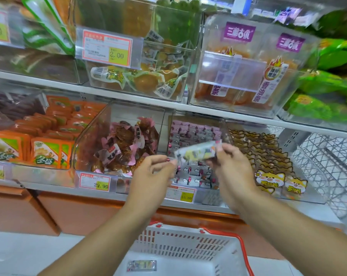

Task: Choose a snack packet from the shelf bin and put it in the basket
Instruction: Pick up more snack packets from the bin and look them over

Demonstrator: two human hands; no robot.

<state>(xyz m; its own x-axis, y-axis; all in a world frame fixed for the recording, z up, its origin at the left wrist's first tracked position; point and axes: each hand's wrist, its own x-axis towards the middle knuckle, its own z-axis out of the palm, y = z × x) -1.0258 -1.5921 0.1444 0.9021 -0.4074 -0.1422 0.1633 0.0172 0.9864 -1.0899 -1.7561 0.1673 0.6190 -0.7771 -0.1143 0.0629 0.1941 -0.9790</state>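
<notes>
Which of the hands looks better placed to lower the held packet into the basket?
Probably the right hand: its fingers wrap the snack packet, while the left hand only pinches one end. The basket sits directly below both.

Held between left hand (150, 172) at nine o'clock and right hand (231, 166) at three: small crinkled snack packet (197, 151), before clear plastic shelf bin (224, 134); at six o'clock below, white slotted plastic basket (188, 244), containing another flat foil packet (141, 265).
</notes>
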